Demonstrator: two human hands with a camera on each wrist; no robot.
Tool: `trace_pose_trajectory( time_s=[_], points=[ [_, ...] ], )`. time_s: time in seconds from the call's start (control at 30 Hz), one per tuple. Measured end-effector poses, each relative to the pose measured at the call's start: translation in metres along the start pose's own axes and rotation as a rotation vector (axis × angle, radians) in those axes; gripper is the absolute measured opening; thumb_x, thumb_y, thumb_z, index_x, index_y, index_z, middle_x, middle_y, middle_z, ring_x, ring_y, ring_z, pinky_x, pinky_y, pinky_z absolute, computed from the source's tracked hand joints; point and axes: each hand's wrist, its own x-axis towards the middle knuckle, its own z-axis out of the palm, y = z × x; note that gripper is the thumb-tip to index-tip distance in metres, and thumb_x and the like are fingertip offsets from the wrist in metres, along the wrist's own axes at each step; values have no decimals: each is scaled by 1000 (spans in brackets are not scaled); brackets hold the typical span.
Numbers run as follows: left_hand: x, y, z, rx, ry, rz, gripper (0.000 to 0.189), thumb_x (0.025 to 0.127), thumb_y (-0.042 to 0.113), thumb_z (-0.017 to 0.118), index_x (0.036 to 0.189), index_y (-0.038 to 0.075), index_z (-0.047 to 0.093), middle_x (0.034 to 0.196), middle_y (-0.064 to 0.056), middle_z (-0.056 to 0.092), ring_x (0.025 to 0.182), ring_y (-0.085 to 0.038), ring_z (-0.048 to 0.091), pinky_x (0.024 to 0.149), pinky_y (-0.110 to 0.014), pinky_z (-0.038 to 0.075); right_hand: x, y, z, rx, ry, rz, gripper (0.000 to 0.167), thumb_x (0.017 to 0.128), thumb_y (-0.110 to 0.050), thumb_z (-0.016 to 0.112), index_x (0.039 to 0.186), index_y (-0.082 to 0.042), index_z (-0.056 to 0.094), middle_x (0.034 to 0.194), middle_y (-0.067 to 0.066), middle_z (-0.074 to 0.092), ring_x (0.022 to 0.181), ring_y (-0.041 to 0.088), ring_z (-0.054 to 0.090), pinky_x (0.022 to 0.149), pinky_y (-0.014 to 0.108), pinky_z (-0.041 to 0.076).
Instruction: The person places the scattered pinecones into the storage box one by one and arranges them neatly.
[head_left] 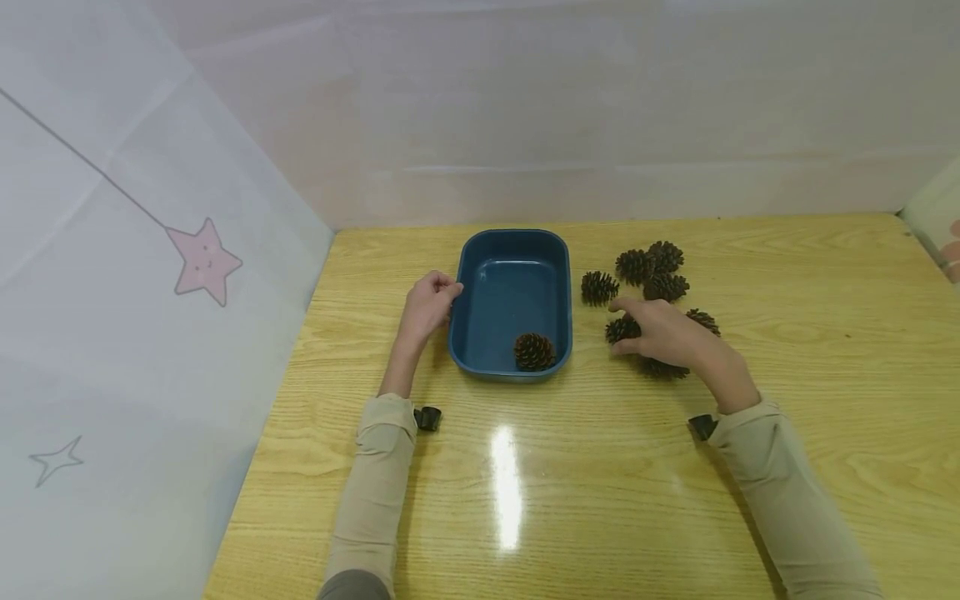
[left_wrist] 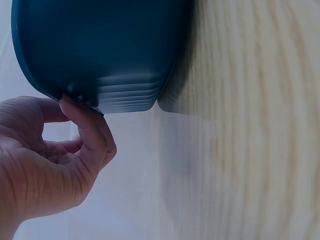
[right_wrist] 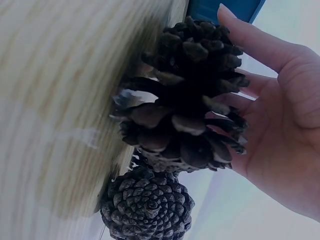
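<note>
My left hand (head_left: 431, 307) pinches the left rim of a deep blue baking dish (head_left: 512, 308) with rounded corners. In the left wrist view, curled fingers (left_wrist: 86, 131) meet the dish's outer wall at its rim. One brown pine cone (head_left: 534, 352) lies inside, at the dish's near right corner. To the right of the dish, my right hand (head_left: 663, 333) reaches over a group of pine cones, thumb and forefinger spread on either side of a small cone (head_left: 621, 329). In the right wrist view, a large pine cone (right_wrist: 182, 100) covers part of that hand's fingers.
More pine cones (head_left: 636, 267) lie behind the right hand, with a single cone (head_left: 599, 287) close to the dish's right side. Others sit partly under the hand and wrist. A pale sheet wall (head_left: 525, 108) borders the wooden table (head_left: 600, 483) at the back and left.
</note>
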Motion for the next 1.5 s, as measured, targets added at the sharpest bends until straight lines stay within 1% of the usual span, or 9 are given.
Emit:
trace_pose_trajectory(
  time_s=[0.13,0.3,0.43,0.73,0.97,1.17,1.4,1.5],
  points=[
    [0,-1,0,8,2,0,26,104,24,60,116,1,64,95,-12,59,73,-18,54,71,-40,52,1,1,1,4,-12,3,70,95,-25,78,147,7,45,135,29,60,103,38,68,89,55,54],
    [1,0,0,13,1,-1,26,104,24,60,117,1,64,93,-9,58,73,-18,53,73,-43,53,1,0,0,5,-22,4,71,95,-24,78,148,7,44,136,30,59,105,39,68,89,55,53],
    [1,0,0,9,-1,-3,26,104,23,61,117,1,64,91,-8,57,73,-18,53,74,-44,54,0,0,0,2,-15,6,70,94,-22,79,148,7,45,137,30,59,105,39,68,89,55,54],
    [0,0,-1,6,-3,6,26,104,23,61,116,1,64,91,-9,58,72,-19,54,71,-43,54,1,-2,-1,-1,5,32,68,95,-20,78,147,8,46,138,32,57,112,44,65,95,58,52],
    [0,0,-1,13,-3,7,27,104,24,61,117,1,64,92,-8,57,74,-19,54,70,-42,53,1,-3,-1,-3,30,8,59,95,-18,77,140,10,52,134,31,60,113,45,64,93,56,53],
    [0,-1,-1,15,-7,7,27,105,23,60,118,1,64,95,-11,60,74,-19,55,70,-42,54,0,-2,-2,-4,47,-28,57,95,-17,78,139,10,54,133,30,61,112,44,65,93,57,52],
    [1,-1,0,17,-6,-1,27,105,23,60,118,0,64,95,-11,59,74,-19,55,70,-40,54,0,-3,-4,-7,75,-32,56,95,-16,77,140,9,54,137,30,59,119,46,61,97,58,50],
    [1,0,0,18,-6,-5,27,105,23,59,119,0,64,95,-10,59,74,-19,55,71,-40,54,0,-2,-5,-7,87,-35,55,96,-15,76,140,9,54,136,30,59,120,47,60,97,59,50]
  ],
)
